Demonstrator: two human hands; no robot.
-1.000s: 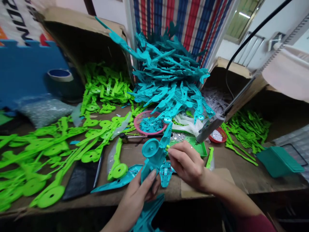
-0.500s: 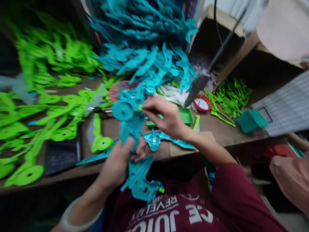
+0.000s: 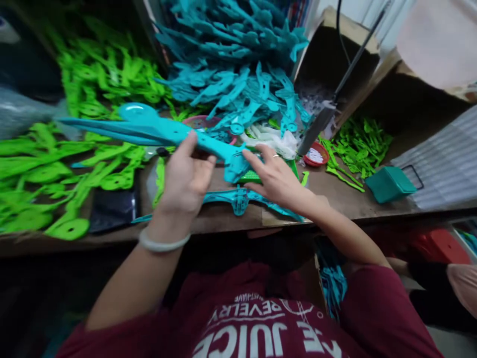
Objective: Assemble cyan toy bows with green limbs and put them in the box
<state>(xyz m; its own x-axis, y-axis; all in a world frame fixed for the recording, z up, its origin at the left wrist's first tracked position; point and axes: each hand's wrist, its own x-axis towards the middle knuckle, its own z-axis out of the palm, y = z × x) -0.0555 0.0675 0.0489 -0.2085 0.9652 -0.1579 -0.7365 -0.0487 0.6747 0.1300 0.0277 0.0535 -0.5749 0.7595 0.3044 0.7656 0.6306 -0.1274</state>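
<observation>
a long teal plastic toy part with a round disc near one end [image 3: 156,130] lies level above the near table edge, its tip pointing left, gripped around its middle by the left hand [image 3: 185,180]. the right hand [image 3: 276,176], fingers spread wide, touches its right end just above a small green mesh tray [image 3: 250,176]. another flat teal plastic piece [image 3: 242,198] lies on the brown wooden table [image 3: 335,196] under both hands, with a heap of teal parts [image 3: 238,64] far behind.

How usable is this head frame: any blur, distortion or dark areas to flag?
Head view: mild motion blur softens the green parts at left and the long teal part in the left hand; wide-angle bending shows at the edges, the box leaning; under the table it is dark; the white sheet top right looks washed out.
</observation>
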